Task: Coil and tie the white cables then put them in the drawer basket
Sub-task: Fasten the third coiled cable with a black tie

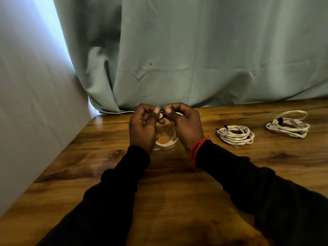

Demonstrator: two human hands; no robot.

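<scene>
Both hands hold a coiled white cable upright over the wooden table. My left hand and my right hand pinch a small dark tie at the top of the coil, thumbs close together. The lower part of the coil hangs between my wrists, just above or on the table. Two more white cable coils lie flat to the right: a near one and a far one, each with a dark tie on it. No drawer basket is in view.
A pale green curtain hangs along the table's back edge. A white wall bounds the table on the left. Bare wood lies in front of my arms.
</scene>
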